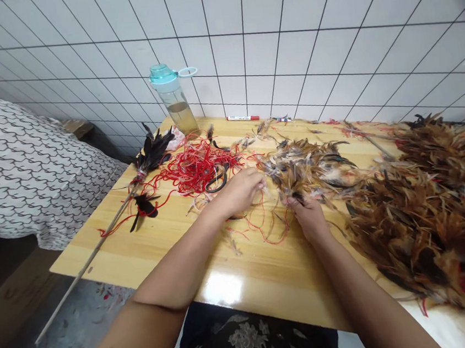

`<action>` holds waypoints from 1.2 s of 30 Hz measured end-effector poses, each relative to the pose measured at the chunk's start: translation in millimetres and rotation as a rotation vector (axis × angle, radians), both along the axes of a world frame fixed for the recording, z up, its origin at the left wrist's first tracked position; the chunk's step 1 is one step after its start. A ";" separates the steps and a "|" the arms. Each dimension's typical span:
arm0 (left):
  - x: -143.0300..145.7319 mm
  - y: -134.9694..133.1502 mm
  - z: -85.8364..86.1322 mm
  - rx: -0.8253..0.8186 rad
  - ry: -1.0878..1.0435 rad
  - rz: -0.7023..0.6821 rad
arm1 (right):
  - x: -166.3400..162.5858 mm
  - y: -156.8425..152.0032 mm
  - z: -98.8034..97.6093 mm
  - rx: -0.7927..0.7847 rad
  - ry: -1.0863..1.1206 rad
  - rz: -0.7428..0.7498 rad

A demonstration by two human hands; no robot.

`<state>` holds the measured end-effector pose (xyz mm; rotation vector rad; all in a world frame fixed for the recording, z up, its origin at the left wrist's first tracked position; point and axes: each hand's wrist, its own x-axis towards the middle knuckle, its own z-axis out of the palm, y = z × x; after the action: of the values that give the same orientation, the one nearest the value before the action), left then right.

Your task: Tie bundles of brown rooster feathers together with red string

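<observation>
My left hand (244, 189) is closed in a pinch above the table, beside the tangle of red string (192, 167). What sits between its fingertips is too small to make out. My right hand (309, 215) grips a small bunch of brown feathers (290, 182) between thumb and fingers. Right behind it lies a loose heap of brown and black feathers (318, 159). Thin red strands (266, 237) curl on the wood between the two hands. Dark-handled scissors (215, 182) lie partly under the string, just left of my left hand.
A stick with black feathers (95, 254) juts over the table's left edge. The water bottle (179, 107) and a red marker (243, 118) stand and lie near the tiled wall. Large brown feather bundles (421, 226) cover the right side. A patterned cloth (40, 166) drapes something at left.
</observation>
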<state>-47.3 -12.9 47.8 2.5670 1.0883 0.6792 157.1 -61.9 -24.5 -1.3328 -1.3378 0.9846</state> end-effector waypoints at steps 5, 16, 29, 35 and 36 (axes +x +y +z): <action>23.1 -13.0 -9.9 0.093 0.054 -0.030 | -8.0 1.9 -0.3 0.023 -0.101 -0.068; 32.8 -20.7 -14.1 0.282 0.139 -0.025 | -6.2 6.4 -7.2 -0.005 -0.108 -0.028; 29.0 -19.3 -10.3 0.298 -0.120 0.121 | -6.4 3.3 -4.1 -0.021 0.066 0.024; 28.7 -13.4 -15.3 -0.104 -0.332 0.149 | -0.5 -2.1 13.6 -0.189 0.315 0.010; 32.2 -14.1 -17.8 -0.231 -0.362 0.103 | 0.0 -2.4 14.4 -0.190 0.325 0.014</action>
<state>-15.1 -27.0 30.0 2.1027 1.1058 0.9387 157.1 -64.3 -10.2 -1.2381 -1.0278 1.3019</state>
